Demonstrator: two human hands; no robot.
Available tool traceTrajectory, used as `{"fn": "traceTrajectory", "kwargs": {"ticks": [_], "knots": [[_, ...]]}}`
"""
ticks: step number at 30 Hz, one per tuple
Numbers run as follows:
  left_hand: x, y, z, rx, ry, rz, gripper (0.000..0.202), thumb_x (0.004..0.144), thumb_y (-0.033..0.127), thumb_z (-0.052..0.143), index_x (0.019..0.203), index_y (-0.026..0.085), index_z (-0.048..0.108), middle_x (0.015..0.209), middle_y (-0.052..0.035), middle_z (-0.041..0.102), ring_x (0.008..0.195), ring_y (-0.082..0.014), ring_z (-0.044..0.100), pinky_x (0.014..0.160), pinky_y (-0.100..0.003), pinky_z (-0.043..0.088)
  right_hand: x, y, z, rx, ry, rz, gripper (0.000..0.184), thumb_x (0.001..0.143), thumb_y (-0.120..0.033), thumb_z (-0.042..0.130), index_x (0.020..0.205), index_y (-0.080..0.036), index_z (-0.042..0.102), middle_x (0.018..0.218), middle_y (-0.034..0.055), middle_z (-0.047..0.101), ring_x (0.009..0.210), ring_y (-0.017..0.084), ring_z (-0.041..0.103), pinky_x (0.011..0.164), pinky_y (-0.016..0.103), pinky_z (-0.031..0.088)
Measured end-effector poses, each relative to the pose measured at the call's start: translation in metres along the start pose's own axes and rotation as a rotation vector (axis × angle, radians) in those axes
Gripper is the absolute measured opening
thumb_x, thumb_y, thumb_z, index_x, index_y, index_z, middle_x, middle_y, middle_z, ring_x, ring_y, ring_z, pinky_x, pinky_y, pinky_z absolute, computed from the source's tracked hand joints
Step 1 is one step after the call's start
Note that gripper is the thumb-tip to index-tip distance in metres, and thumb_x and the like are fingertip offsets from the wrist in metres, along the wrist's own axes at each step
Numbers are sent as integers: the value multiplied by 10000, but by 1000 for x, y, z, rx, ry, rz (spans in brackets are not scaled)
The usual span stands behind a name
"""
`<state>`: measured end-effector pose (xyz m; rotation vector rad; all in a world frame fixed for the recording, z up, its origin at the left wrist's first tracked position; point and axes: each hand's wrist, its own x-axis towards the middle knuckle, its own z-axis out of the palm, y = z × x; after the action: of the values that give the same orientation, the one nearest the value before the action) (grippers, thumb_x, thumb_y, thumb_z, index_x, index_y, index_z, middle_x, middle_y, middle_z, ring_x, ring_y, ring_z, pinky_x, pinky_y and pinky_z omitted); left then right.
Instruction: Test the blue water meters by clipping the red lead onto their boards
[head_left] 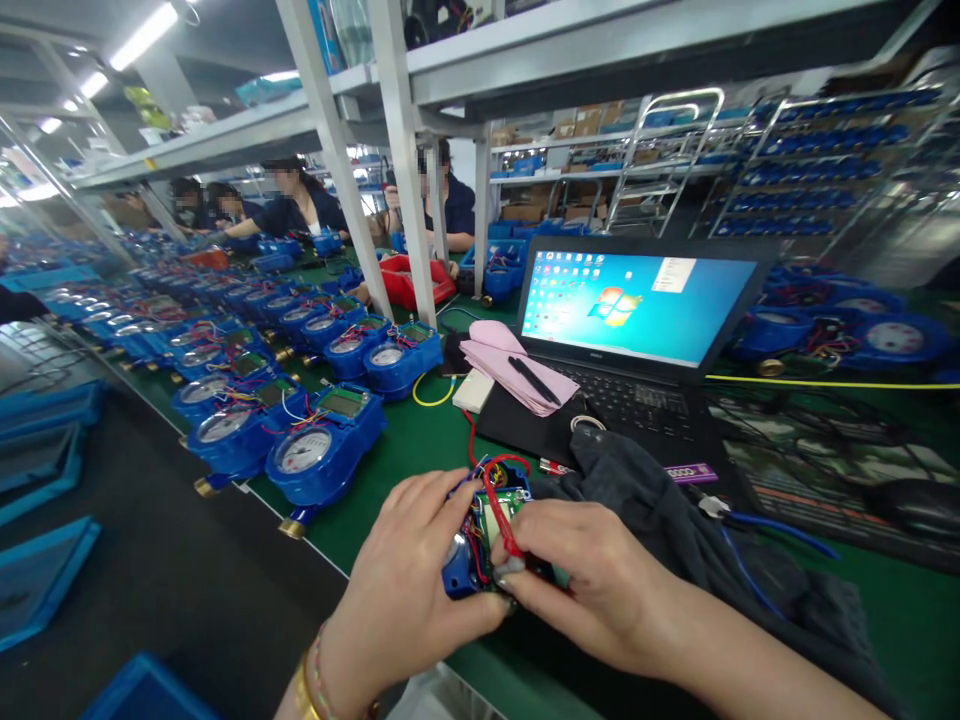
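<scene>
My left hand [401,570] wraps round the left side of a blue water meter [480,540] with an exposed green circuit board and coloured wires, near the front edge of the green table. My right hand [592,580] pinches a red wire [499,510] over the board with thumb and forefinger. A red lead runs from the meter up the table towards the laptop.
An open laptop [637,330] stands behind, with a pink cloth [502,365] and pen on its left. A dark garment [675,520] lies to the right. Rows of blue meters [322,450] fill the left. Shelf posts [405,170] rise behind; other people work at the far end.
</scene>
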<state>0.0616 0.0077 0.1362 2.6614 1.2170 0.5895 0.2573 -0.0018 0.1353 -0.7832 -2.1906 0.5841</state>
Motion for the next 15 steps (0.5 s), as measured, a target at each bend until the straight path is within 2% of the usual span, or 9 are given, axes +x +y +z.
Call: {"fn": "traceTrajectory", "kwargs": {"ticks": [8,15], "knots": [[0,-1,-1,43,-27,2,671,625,284,680,1250,115,503,1294,-178,532,1177,-325,500,989,-530,454,2,0,2,-28,-3,2,152,864,-130,490,717,-167,497,662,-11,494,602,119,416,563,252,315],[0,-2,0,65,-38,-17,651,664,318,669,1262,122,503,1307,-165,527,1196,-314,492,1014,-512,447,2,-2,1,-19,-6,9,116,849,-126,498,743,-173,498,679,-5,512,618,123,435,583,246,323]]}}
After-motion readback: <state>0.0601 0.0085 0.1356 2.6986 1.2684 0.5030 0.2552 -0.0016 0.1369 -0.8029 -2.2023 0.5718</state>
